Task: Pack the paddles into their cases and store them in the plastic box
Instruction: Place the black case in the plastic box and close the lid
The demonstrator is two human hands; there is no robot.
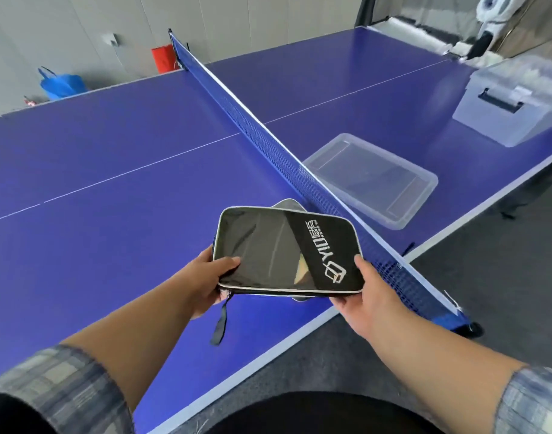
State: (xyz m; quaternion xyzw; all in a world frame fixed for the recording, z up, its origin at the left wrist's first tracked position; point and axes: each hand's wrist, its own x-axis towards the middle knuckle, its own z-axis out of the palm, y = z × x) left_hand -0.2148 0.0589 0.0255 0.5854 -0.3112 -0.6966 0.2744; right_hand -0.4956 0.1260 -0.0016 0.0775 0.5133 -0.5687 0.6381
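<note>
- Now both hands have it: left hand (pixel 205 278) pinches one short end, thumb on top; right hand (pixel 367 296) cups the other end of the black case (pixel 287 252).
- Looks light and soft-sided, glossy, probably slippery; gripping the piped edges seems safest.
- Case hangs above the table (pixel 111 170), near the net (pixel 268 145), with the plastic box (pixel 373 180) beyond.

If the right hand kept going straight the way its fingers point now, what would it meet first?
Probably the net. The right hand grips the black case at its right end, fingers pointing up and away toward the net's near stretch. The clear lid lies beyond it. Depth is hard to judge from this one view.
</note>
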